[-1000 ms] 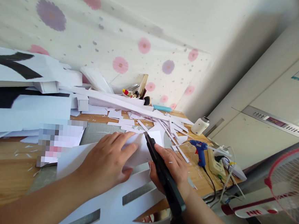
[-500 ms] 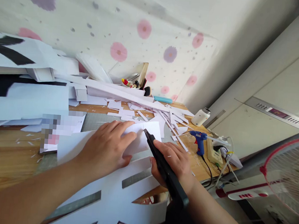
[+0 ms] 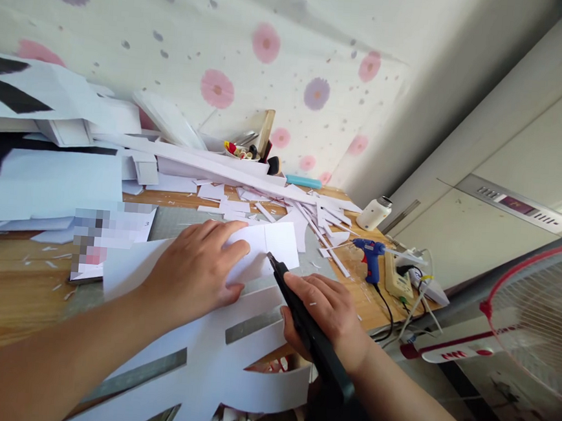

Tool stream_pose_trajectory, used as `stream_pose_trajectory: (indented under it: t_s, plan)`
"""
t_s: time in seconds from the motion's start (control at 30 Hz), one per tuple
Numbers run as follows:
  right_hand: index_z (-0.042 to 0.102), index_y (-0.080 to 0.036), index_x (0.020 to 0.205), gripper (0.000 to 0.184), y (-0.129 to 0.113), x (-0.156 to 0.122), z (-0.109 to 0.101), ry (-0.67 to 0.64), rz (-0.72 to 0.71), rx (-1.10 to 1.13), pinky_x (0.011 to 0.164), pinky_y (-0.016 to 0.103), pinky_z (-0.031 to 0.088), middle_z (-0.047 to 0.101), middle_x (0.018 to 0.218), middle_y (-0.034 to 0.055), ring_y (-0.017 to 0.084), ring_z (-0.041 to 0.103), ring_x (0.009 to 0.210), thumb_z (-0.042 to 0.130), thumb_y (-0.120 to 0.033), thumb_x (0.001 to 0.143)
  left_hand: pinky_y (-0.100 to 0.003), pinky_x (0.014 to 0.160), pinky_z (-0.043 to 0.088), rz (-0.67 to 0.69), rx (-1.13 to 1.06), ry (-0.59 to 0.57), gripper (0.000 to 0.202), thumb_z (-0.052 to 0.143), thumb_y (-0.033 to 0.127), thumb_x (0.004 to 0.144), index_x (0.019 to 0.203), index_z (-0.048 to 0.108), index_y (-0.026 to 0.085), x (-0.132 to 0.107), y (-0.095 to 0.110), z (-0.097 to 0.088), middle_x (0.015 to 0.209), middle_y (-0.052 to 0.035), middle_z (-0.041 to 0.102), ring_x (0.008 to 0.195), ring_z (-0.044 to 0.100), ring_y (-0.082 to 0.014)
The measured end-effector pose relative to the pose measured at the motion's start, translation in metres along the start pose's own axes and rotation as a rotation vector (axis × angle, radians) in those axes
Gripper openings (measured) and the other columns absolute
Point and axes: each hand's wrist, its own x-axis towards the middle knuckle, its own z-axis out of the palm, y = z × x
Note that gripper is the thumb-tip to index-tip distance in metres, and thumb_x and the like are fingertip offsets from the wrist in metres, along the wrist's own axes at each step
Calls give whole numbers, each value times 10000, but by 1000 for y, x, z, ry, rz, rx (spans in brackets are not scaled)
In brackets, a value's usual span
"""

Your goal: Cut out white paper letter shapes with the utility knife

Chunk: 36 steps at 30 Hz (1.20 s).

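Note:
A white foam-board-like sheet (image 3: 216,377) with cut-out slots and a curved edge lies in front of me, over a grey cutting mat (image 3: 171,218). My left hand (image 3: 193,275) rests on its upper part, palm down with the fingers stretched out and thumb apart. Wrapped around a black utility knife (image 3: 312,339), my right hand (image 3: 336,312) keeps the blade tip on the sheet, just right of the left fingers. A thin line runs up the sheet from the tip to its far edge.
Paper offcuts (image 3: 305,206) litter the table's back. To the right are a blue glue gun (image 3: 368,259), a power strip (image 3: 397,278), a white bottle (image 3: 375,213) and a red-rimmed racket (image 3: 490,308). A phone (image 3: 128,228) and stacked white sheets (image 3: 44,182) lie left.
The knife tip has drawn a short way down the sheet toward me, and the thin line behind it is longer. My left hand stays on the sheet. The whole view has shifted slightly.

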Motion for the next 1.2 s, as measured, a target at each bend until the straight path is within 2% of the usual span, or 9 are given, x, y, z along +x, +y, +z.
stream_pose_trajectory:
  t_s: [0.4,0.67,0.87,1.0,1.1,1.2]
  plan:
    - [483,-75,1235,462,-7,-11,-6,-62,-35,-12,549,348,540,704,778,117,224,630,623,574,-102,783,-527,822,538,-7,35,10,272,750,270,662,901,659,178,-1,0,2,1310,-159,618,1034,615,-372]
    - [508,-67,1208,423,-8,-10,-8,-85,-38,-21,549,332,536,689,743,102,213,626,611,572,-99,791,-521,846,535,-25,24,-12,277,756,298,672,904,659,180,-1,0,2,1318,-155,614,1043,613,-364]
    - [505,-108,1217,423,-11,-7,-12,-80,-26,-40,556,322,536,687,743,81,206,633,609,553,-115,797,-535,895,518,-77,-23,-50,273,732,302,692,925,654,184,1,-2,2,1338,-170,596,1083,603,-378]
    - [508,-162,1243,466,-14,-6,-18,-25,-2,-20,556,303,534,686,754,56,194,643,607,552,-130,780,-551,929,494,-99,-27,-12,226,693,298,724,914,641,187,1,-7,-1,1361,-174,569,1133,582,-394]
    - [536,-196,1227,459,-3,-10,-22,22,20,11,555,287,525,664,723,29,183,640,597,567,-155,771,-550,931,491,-130,-27,16,240,684,281,720,931,627,182,1,-11,-2,1352,-181,567,1141,578,-399]
    - [555,-225,1221,408,30,-16,-25,21,140,-71,640,298,540,684,815,45,183,663,688,590,-174,817,-538,919,505,-123,-71,-30,267,694,275,701,937,611,182,1,-12,1,1319,-176,593,1119,592,-384]
